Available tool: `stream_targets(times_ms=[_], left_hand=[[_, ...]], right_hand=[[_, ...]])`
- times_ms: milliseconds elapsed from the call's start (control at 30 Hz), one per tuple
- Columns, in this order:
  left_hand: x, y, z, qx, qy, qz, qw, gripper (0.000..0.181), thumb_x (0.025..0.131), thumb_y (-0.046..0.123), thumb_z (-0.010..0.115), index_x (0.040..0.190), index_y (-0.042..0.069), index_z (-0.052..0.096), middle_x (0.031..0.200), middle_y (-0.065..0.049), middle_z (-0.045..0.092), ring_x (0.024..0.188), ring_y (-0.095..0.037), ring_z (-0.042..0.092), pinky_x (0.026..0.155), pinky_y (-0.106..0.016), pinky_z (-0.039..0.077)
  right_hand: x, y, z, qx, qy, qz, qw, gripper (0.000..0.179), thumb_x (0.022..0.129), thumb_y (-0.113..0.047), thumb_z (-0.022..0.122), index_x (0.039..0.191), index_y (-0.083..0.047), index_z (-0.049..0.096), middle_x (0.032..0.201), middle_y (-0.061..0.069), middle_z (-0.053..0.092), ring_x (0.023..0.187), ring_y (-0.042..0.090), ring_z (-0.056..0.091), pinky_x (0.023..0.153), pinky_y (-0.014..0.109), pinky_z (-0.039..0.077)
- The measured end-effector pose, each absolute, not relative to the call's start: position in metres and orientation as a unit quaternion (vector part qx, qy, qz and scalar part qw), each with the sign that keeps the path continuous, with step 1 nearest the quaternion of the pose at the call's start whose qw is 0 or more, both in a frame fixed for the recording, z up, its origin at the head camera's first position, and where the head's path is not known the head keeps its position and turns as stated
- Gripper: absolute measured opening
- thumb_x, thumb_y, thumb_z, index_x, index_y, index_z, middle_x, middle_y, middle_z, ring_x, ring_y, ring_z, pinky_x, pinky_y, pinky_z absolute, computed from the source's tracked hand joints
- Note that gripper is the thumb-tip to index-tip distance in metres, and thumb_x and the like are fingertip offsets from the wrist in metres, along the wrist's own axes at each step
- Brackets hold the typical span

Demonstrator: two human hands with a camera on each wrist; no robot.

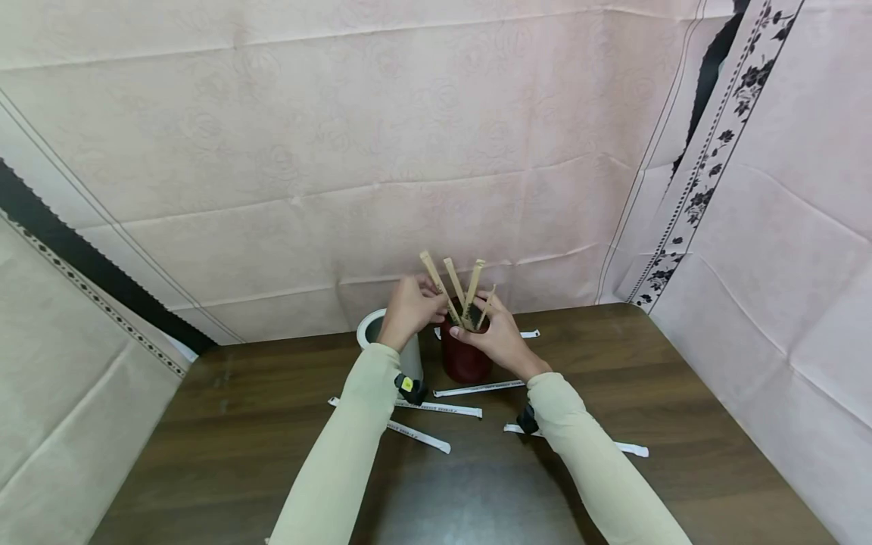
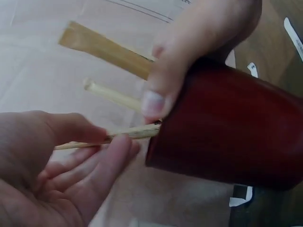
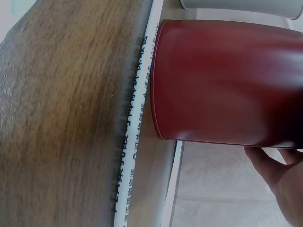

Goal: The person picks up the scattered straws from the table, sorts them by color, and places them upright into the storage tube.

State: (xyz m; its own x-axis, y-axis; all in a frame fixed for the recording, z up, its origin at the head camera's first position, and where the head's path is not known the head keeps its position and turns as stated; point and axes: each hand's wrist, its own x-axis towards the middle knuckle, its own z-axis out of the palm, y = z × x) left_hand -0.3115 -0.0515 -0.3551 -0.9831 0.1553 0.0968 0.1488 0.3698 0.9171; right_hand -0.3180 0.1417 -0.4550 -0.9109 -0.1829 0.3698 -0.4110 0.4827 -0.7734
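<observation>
A dark red cup point(image 1: 466, 365) stands upright on the table with several tan paper-wrapped straws point(image 1: 471, 291) leaning out of its mouth. My left hand point(image 1: 412, 309) is at the cup's left rim. In the left wrist view, its thumb and fingertips pinch a thin tan straw point(image 2: 142, 132) whose lower end goes into the cup. My right hand point(image 1: 506, 344) grips the cup at its right rim, thumb point(image 2: 154, 101) lying over the edge. Its other fingers are partly hidden behind the straws and cup.
Left of the red cup stands a pale grey cup point(image 1: 413, 357), partly behind my left wrist. White paper-wrapped straws with printed text lie around, including one in front point(image 1: 477, 388) and one by my right forearm point(image 1: 632, 450). A cloth-covered wall point(image 1: 306, 250) rises right behind the table.
</observation>
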Motion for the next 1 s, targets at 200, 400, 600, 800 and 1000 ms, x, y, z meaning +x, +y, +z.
stream_targets(times_ms=[200,400,600,800,1000], left_hand=[[-0.312,-0.059,-0.351,0.068,0.835,0.538,0.089,0.020,0.098,0.006,0.073,0.114,-0.006,0.069,0.099,-0.018,0.074,0.067,-0.016,0.073,0.074,-0.037,0.064],[-0.309,-0.074,-0.331,0.081,0.846,0.520,0.088,0.041,0.100,0.018,0.073,0.132,-0.006,0.063,0.109,-0.024,0.071,0.074,-0.019,0.073,0.075,-0.036,0.064],[-0.302,-0.093,-0.305,0.130,0.887,0.441,0.047,0.050,0.103,0.029,0.069,0.142,-0.001,0.060,0.125,-0.022,0.069,0.092,-0.030,0.076,0.085,-0.042,0.063],[-0.292,-0.111,-0.291,0.208,0.894,0.395,-0.034,0.043,0.103,0.033,0.071,0.134,0.005,0.069,0.125,-0.014,0.073,0.116,-0.030,0.069,0.100,-0.045,0.055],[-0.274,-0.137,-0.327,0.217,0.896,0.376,-0.088,0.041,0.102,0.037,0.072,0.134,0.011,0.070,0.136,-0.008,0.069,0.126,-0.032,0.065,0.107,-0.050,0.051]], right_hand=[[-0.320,0.137,-0.453,0.189,-0.850,0.474,0.130,0.075,0.087,-0.043,0.085,0.151,-0.011,0.058,0.155,0.009,0.046,0.143,0.034,0.045,0.115,0.058,0.039],[-0.323,0.134,-0.447,0.202,-0.847,0.472,0.137,0.074,0.087,-0.043,0.086,0.150,-0.015,0.060,0.154,0.007,0.048,0.142,0.033,0.047,0.115,0.056,0.040],[-0.324,0.139,-0.444,0.199,-0.848,0.470,0.146,0.075,0.085,-0.041,0.087,0.150,-0.013,0.060,0.153,0.007,0.049,0.141,0.034,0.047,0.115,0.056,0.040],[-0.323,0.143,-0.447,0.193,-0.850,0.467,0.149,0.075,0.085,-0.041,0.087,0.149,-0.013,0.061,0.152,0.007,0.049,0.140,0.033,0.048,0.115,0.057,0.039],[-0.318,0.143,-0.455,0.187,-0.850,0.473,0.138,0.074,0.086,-0.040,0.086,0.150,-0.012,0.060,0.154,0.010,0.048,0.142,0.036,0.047,0.116,0.058,0.038]])
